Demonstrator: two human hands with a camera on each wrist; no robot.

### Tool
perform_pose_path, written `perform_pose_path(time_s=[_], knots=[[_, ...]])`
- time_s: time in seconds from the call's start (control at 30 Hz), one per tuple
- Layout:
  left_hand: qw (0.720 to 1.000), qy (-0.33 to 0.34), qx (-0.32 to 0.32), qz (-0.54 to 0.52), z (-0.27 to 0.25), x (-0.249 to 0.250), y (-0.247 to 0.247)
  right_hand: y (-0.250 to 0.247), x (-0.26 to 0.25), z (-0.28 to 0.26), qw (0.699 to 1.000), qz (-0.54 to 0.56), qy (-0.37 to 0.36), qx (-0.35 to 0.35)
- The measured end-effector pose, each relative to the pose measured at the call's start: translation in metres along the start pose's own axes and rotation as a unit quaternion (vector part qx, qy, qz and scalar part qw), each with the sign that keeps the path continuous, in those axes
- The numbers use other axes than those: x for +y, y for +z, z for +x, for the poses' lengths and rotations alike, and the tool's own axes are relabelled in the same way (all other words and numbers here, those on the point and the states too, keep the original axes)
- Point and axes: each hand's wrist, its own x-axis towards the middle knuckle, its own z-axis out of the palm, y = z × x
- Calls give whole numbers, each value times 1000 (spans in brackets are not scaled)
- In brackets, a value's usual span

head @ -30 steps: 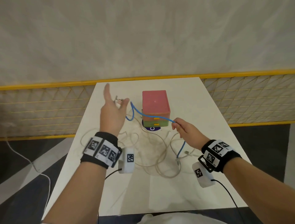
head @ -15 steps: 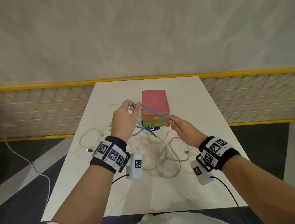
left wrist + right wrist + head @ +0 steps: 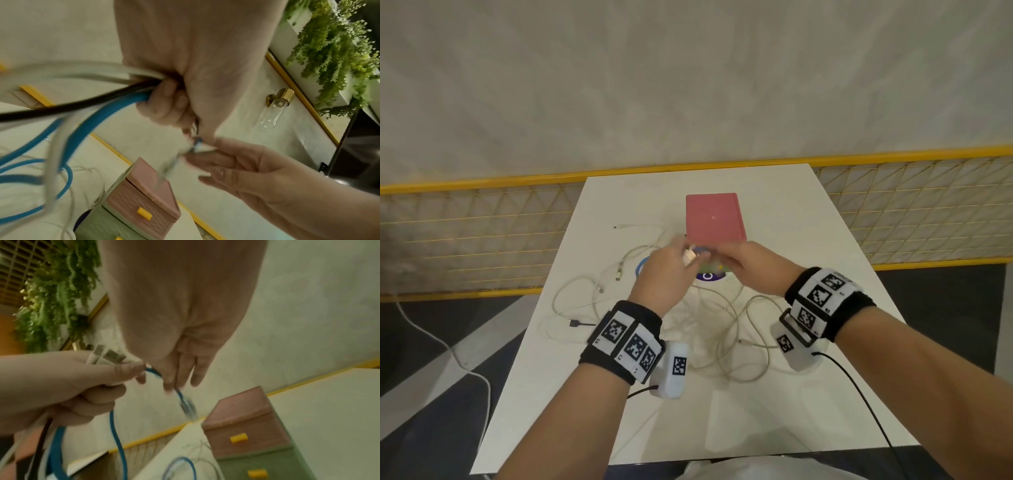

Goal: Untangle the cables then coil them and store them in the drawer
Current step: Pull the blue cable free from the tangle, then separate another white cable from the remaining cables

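My left hand (image 3: 686, 256) grips a bundle of cable: loops of the blue cable (image 3: 86, 129), a black strand (image 3: 61, 108) and white plugs (image 3: 102, 355). My right hand (image 3: 719, 262) meets it just in front of the drawer box (image 3: 714, 217), which is pink above and green below with yellow handles. In the right wrist view my right fingertips (image 3: 170, 382) pinch the blue cable (image 3: 117, 434) near its blurred end plug (image 3: 188, 407). Tangled white cables (image 3: 722, 342) lie on the white table (image 3: 808, 240) beneath both wrists. Both drawers look closed.
A loose white cable end (image 3: 633, 226) lies left of the box, and a black plug (image 3: 576, 323) lies near the table's left edge. A yellow mesh fence (image 3: 482, 240) runs behind the table. A white cord (image 3: 448, 349) trails on the floor at left.
My left hand has swung down and right from its raised spot to meet the right hand before the box. The stretched blue cable is now gathered into loops in the left hand.
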Motion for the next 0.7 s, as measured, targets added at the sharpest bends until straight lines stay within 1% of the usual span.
perform_pose_path(time_s=[0.03, 0.07, 0.1, 0.17, 0.23, 0.27, 0.3, 0.33, 0.4, 0.47, 0.5, 0.57, 0.7], knots=[[998, -14, 53, -29, 1, 0, -5, -3, -2, 7, 999, 43, -14, -7], [994, -27, 91, -54, 2, 0, -10, -8, -1, 14, 997, 73, -3, -11], [991, -35, 112, -69, 1, -1, -15, -13, -1, 18, 996, 92, 11, -4], [988, -46, 127, -76, -1, -4, -20, -21, 3, 20, 993, 107, 31, 33], [989, -46, 123, -62, -2, -12, -18, -22, 14, 11, 993, 59, 63, 83], [991, -44, 117, -52, -3, -16, -14, -21, 23, 4, 991, 3, 90, 97], [992, -40, 112, -47, -3, -20, -10, -19, 37, -4, 987, -56, 115, 93], [993, -36, 105, -48, -4, -23, -5, -15, 51, -14, 980, -112, 151, 63], [994, -26, 93, -57, -7, -27, 5, -6, 78, -36, 953, -190, 232, -34], [994, -20, 79, -68, -8, -29, 14, 9, 97, -52, 926, -217, 282, -128], [995, -21, 69, -66, -7, -29, 19, 18, 105, -59, 916, -225, 292, -159], [997, -22, 48, -63, -4, -28, 28, 34, 112, -65, 904, -242, 304, -181], [997, -18, 33, -72, 2, -19, 43, 50, 119, -70, 895, -246, 325, -182]])
